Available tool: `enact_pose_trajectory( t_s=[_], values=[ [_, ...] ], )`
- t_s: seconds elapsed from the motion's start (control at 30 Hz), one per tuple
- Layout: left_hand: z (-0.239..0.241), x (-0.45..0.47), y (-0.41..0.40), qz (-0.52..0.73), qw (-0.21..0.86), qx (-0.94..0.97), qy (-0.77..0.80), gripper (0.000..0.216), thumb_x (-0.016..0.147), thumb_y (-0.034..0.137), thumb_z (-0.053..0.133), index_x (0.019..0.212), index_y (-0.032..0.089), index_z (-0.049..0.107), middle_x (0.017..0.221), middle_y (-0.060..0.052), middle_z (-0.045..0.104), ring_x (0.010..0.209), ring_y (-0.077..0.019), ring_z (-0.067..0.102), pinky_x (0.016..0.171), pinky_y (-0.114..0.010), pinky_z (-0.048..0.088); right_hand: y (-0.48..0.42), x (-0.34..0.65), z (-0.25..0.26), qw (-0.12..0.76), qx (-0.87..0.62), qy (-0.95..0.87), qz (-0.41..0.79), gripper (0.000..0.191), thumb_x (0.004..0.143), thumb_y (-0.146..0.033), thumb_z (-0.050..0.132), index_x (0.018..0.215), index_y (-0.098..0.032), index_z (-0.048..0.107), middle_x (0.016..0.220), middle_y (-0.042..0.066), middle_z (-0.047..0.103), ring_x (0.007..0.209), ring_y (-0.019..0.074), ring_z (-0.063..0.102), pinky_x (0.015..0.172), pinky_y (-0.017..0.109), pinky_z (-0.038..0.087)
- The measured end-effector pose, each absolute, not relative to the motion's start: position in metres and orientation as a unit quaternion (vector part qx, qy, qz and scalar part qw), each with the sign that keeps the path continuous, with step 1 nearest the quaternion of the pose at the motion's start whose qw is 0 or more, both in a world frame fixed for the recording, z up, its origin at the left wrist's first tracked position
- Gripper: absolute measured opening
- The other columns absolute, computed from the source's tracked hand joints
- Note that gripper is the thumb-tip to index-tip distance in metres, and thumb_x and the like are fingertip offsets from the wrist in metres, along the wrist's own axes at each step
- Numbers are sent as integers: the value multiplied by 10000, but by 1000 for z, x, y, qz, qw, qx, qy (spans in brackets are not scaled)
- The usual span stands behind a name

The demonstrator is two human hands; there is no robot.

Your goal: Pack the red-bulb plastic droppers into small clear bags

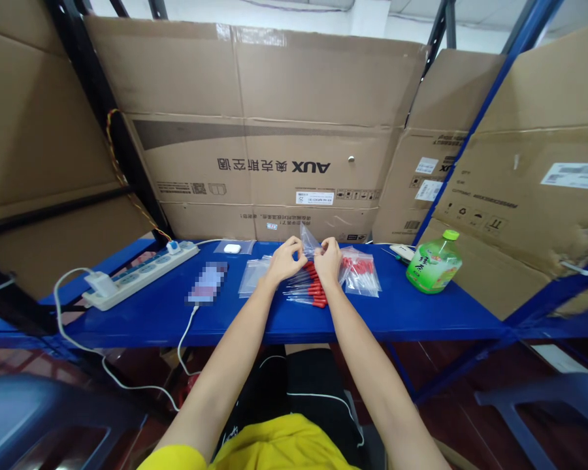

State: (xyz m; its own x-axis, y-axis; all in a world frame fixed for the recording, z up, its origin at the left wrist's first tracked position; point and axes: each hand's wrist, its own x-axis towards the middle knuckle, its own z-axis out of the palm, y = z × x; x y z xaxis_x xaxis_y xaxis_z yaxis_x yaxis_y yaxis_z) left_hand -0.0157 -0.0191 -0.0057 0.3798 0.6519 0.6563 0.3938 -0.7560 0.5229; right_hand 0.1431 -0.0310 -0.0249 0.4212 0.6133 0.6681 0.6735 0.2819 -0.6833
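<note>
A clear plastic zip bag [309,239] is raised above the blue table, its top corner pointing up. My left hand [288,257] pinches its left side, and my right hand [328,260] has its fingers closed on the right side. Below and between my wrists lie several slim red-handled tools [313,290], which look like small screwdrivers, their thin shafts pointing left. Flat clear bags [253,277] rest just left of my left hand. To the right of my right hand are filled clear bags [362,274] with red-handled tools inside.
A phone [206,283] on a charging cable and a white power strip [142,274] occupy the left side of the blue table [372,320]. A white earbud case [232,249] sits at the back. At right stands a green drink bottle [434,264]. Cardboard sheets [274,85] wall the back.
</note>
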Motion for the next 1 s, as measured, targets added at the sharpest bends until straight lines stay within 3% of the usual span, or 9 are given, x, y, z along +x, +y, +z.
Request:
enact_pose_trajectory(
  t_s=[0.1, 0.17, 0.23, 0.3, 0.5, 0.73, 0.83, 0.93, 1.0],
  values=[
    [-11, -13, -13, 453, 316, 773, 312, 212, 797, 348, 690, 737, 212, 539, 1134, -77, 674, 1123, -240, 622, 1061, -389, 437, -33, 143, -22, 600, -576, -555, -40, 185, 758, -99, 448, 870, -246, 439, 895, 44, 562, 865, 225, 534, 816, 322, 423],
    [-13, -11, -10, 440, 484, 692, 306, 326, 823, 518, 700, 886, 216, 595, 1220, -94, 681, 1212, -261, 614, 1132, -425, 401, -35, 142, -20, 589, -557, -584, -42, 195, 762, -87, 443, 876, -245, 447, 898, 41, 548, 866, 224, 531, 828, 323, 432],
    [-11, -11, -9, 428, 630, 585, 279, 514, 856, 690, 612, 1052, 215, 616, 1238, -118, 694, 1208, -270, 637, 1127, -434, 424, -38, 139, -18, 570, -533, -624, -42, 206, 773, -80, 447, 898, -243, 470, 927, 44, 545, 880, 223, 543, 842, 323, 448],
    [-7, -11, -9, 439, 707, 493, 253, 595, 881, 738, 548, 1110, 194, 623, 1183, -142, 720, 1130, -271, 680, 1068, -421, 484, -41, 135, -16, 542, -505, -671, -37, 231, 790, -70, 446, 934, -241, 505, 980, 54, 552, 911, 224, 565, 862, 325, 468],
    [4, -17, -10, 533, 749, 336, 203, 247, 909, 354, 583, 1064, 169, 637, 1147, -144, 744, 932, -243, 720, 863, -390, 576, -42, 123, -16, 480, -455, -750, -14, 382, 781, -41, 506, 1112, -219, 574, 1158, 91, 543, 1010, 230, 607, 934, 357, 523],
    [4, -19, -11, 585, 738, 261, 210, 307, 977, 440, 454, 1122, 204, 588, 1213, -122, 723, 849, -206, 710, 776, -371, 581, -43, 120, -17, 458, -432, -777, 7, 468, 760, -42, 576, 1191, -226, 567, 1231, 94, 508, 1094, 233, 573, 963, 373, 551],
    [3, -16, -13, 575, 740, 270, 221, 347, 969, 517, 524, 1132, 217, 586, 1133, -92, 733, 735, -170, 689, 673, -313, 560, -43, 121, -18, 439, -413, -798, -13, 417, 769, -15, 563, 1121, -228, 629, 1232, 96, 523, 1150, 252, 533, 1023, 411, 521],
    [2, -14, -13, 533, 759, 288, 236, 305, 925, 449, 636, 1074, 184, 619, 982, -76, 740, 621, -140, 648, 587, -268, 524, -43, 121, -17, 417, -383, -824, -25, 350, 795, -5, 561, 1028, -231, 692, 1234, 91, 559, 1161, 257, 516, 1055, 439, 485],
    [1, -14, -12, 527, 765, 277, 247, 229, 903, 350, 662, 1046, 175, 633, 963, -77, 740, 628, -138, 655, 617, -270, 543, -46, 123, -13, 420, -378, -825, -16, 335, 827, -49, 595, 1077, -240, 709, 1254, 91, 577, 1173, 258, 522, 1053, 441, 474]
  ],
)
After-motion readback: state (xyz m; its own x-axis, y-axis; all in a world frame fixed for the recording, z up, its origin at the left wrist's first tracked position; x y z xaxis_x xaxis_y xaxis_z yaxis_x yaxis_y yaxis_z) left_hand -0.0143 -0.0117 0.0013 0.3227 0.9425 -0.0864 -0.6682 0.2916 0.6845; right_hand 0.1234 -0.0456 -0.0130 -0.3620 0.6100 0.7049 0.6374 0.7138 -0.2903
